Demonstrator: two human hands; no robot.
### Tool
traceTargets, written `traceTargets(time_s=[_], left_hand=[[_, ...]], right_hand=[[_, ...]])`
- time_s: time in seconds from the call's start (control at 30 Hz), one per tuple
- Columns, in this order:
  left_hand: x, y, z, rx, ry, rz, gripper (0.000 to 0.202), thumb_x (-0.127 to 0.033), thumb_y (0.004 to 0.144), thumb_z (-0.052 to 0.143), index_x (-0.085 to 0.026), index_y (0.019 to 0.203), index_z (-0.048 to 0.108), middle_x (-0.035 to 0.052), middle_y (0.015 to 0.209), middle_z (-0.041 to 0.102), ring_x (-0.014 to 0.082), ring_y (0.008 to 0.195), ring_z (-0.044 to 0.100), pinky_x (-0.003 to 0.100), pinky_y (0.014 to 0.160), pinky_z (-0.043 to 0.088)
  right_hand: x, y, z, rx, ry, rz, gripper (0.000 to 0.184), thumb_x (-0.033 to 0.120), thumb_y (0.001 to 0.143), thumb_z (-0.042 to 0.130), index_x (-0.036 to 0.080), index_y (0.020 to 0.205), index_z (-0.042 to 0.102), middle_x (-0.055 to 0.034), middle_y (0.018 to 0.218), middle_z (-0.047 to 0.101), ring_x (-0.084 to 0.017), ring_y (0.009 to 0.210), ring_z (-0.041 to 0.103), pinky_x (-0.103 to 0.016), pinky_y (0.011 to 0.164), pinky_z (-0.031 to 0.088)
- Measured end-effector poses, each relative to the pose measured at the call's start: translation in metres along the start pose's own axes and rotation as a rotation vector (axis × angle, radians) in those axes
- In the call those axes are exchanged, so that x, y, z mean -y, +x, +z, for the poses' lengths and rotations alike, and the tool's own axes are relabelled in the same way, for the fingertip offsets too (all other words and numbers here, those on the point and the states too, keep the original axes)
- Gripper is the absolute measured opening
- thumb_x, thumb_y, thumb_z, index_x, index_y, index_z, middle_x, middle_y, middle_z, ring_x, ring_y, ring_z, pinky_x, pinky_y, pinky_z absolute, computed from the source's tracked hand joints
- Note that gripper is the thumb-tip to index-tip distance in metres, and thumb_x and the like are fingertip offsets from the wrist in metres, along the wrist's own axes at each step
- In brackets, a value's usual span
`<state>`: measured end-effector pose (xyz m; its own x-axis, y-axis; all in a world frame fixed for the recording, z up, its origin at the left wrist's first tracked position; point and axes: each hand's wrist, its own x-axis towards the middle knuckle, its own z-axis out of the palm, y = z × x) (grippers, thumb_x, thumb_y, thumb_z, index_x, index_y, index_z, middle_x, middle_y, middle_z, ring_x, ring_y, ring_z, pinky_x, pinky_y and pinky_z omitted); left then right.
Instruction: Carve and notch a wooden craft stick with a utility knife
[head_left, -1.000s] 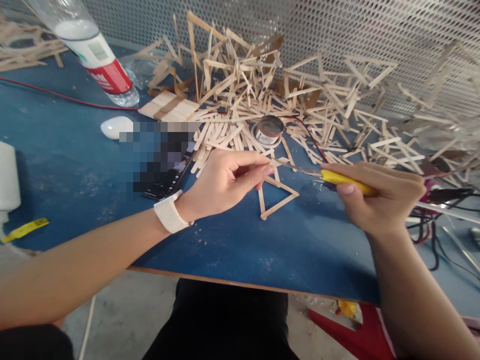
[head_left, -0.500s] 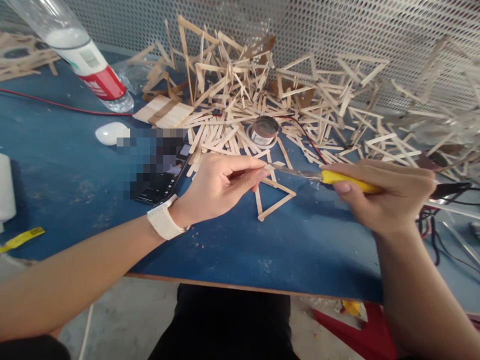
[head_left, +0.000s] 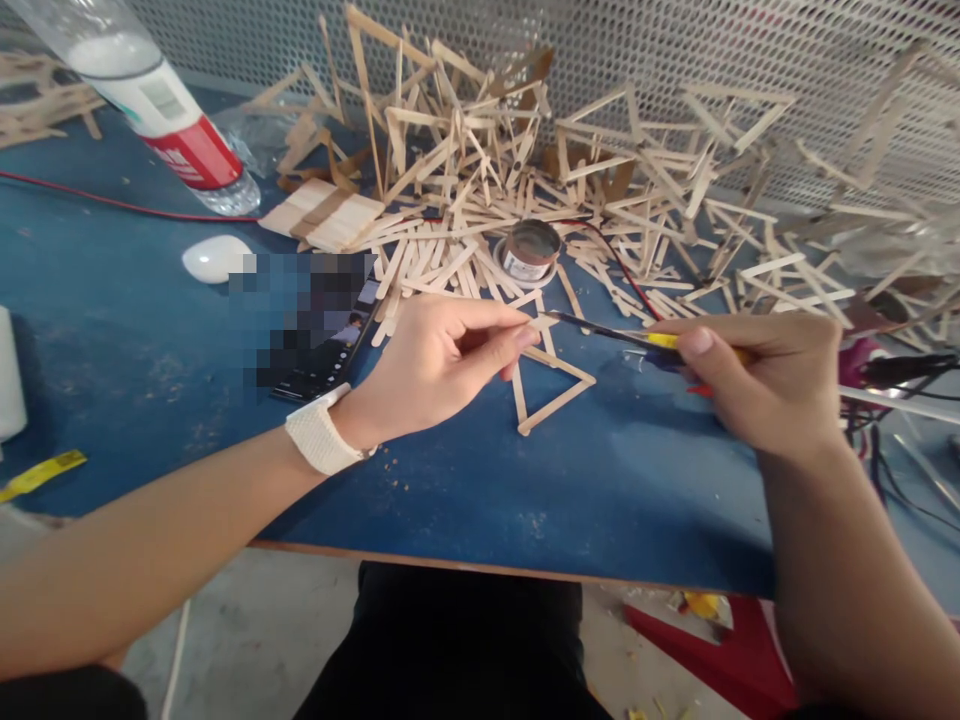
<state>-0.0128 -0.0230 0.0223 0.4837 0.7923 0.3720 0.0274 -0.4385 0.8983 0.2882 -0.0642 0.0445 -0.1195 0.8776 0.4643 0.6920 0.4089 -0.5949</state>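
Observation:
My left hand (head_left: 442, 360) is closed in a pinch on the top corner of a triangle of wooden sticks (head_left: 553, 385) that lies on the blue table (head_left: 465, 480). My right hand (head_left: 757, 385) grips a yellow-handled tool (head_left: 667, 342) whose thin metal tip reaches left to the corner held by my left fingers. A small open tin (head_left: 530, 252) stands just behind the triangle.
A big heap of wooden sticks and glued stick frames (head_left: 525, 170) fills the back of the table. A plastic bottle (head_left: 161, 110) leans at the back left, with a white oval object (head_left: 214, 257) and a phone (head_left: 322, 340) nearer. Cables (head_left: 885, 400) lie at the right.
My right hand has turned the tool, so less of the yellow handle shows. The tip stays at the triangle's corner. My left hand keeps its pinch.

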Motion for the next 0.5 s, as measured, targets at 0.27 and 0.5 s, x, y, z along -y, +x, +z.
traceTargets(time_s=[0.27, 0.5], left_hand=[[-0.0042, 0.0008, 0.0014, 0.022, -0.058, -0.048, 0.035, -0.028, 0.106, 0.068, -0.014, 0.075, 0.075, 0.0011, 0.062, 0.066, 0.0036, 0.046, 0.049, 0.017, 0.042, 0.035], [-0.0037, 0.001, 0.001, 0.022, -0.071, -0.072, 0.034, -0.027, 0.106, 0.068, -0.012, 0.077, 0.075, 0.0027, 0.064, 0.067, 0.0028, 0.046, 0.049, 0.015, 0.041, 0.036]], right_hand=[[-0.0037, -0.0036, 0.0007, -0.007, 0.006, 0.09, 0.037, 0.055, 0.096, 0.077, 0.021, 0.091, 0.091, 0.0, 0.048, 0.061, -0.008, 0.041, 0.046, -0.021, 0.038, 0.029], [0.0012, -0.004, 0.0015, -0.022, -0.012, 0.069, 0.026, 0.05, 0.094, 0.078, 0.028, 0.091, 0.091, 0.0013, 0.05, 0.066, -0.007, 0.04, 0.044, -0.019, 0.037, 0.028]])
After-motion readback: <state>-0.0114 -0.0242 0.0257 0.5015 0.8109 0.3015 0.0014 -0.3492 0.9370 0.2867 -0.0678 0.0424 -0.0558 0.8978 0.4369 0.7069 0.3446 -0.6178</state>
